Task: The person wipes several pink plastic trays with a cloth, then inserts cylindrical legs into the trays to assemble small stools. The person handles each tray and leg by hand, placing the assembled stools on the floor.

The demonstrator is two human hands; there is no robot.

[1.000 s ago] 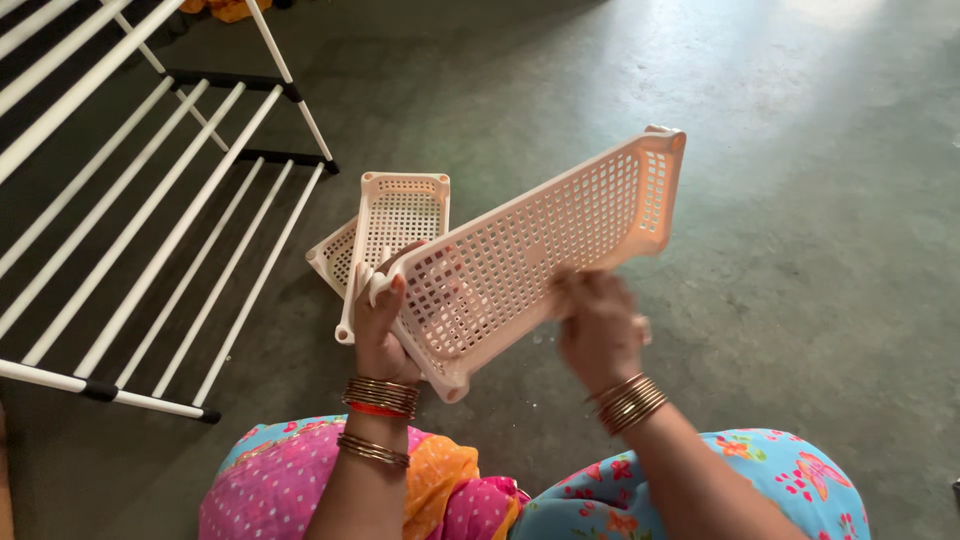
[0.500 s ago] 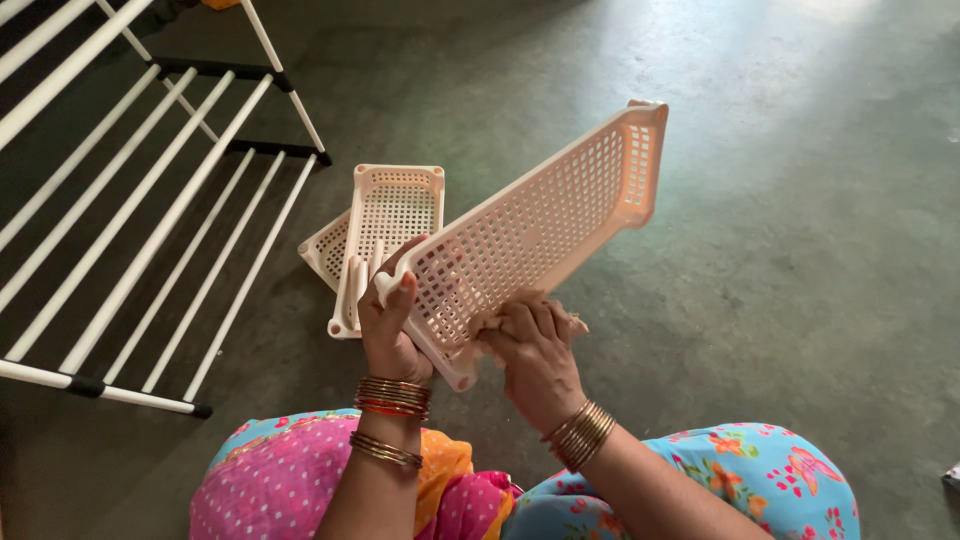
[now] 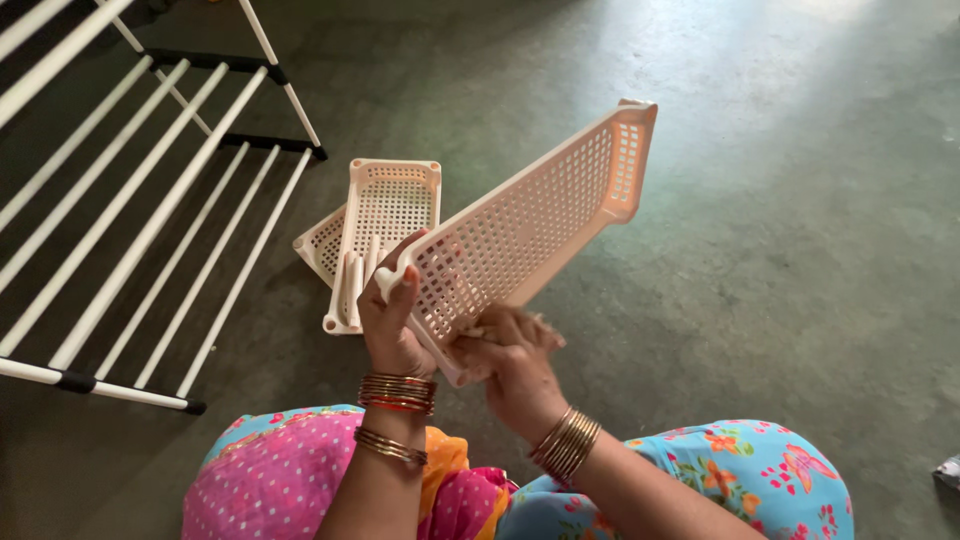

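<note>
The left hand (image 3: 388, 318) sits just left of the frame's centre, fingers curled shut around the near corner of a long peach perforated tray (image 3: 530, 225), thumb pressed on the rim. The tray is lifted off the floor and tilted, running from the hands up toward the upper right of the frame, its mesh bottom facing the camera and its far end wall highest. The right hand (image 3: 512, 360) is at lower centre, under the tray's near end, fingers bent and closed against the lower rim; whether it grips a small part there or only the rim cannot be told. Both wrists carry stacks of bangles (image 3: 397, 392).

Behind the left hand, on the grey floor (image 3: 800, 250), lie two smaller trays (image 3: 385, 215) of the same colour, one laid across the other, with short white posts (image 3: 352, 285) resting on the nearer end. A white drying rack (image 3: 130, 210) with black joints fills the upper left. The lap, in pink dotted and blue flowered cloth (image 3: 760, 475), runs along the bottom edge.

Compared with a second ago, the right hand has moved from the tray's right edge inward and lower, to the near end close beside the left hand. The tray's far end has swung slightly higher and nearer the middle of the frame. The left hand keeps the same corner grip, and the trays on the floor have not shifted.
</note>
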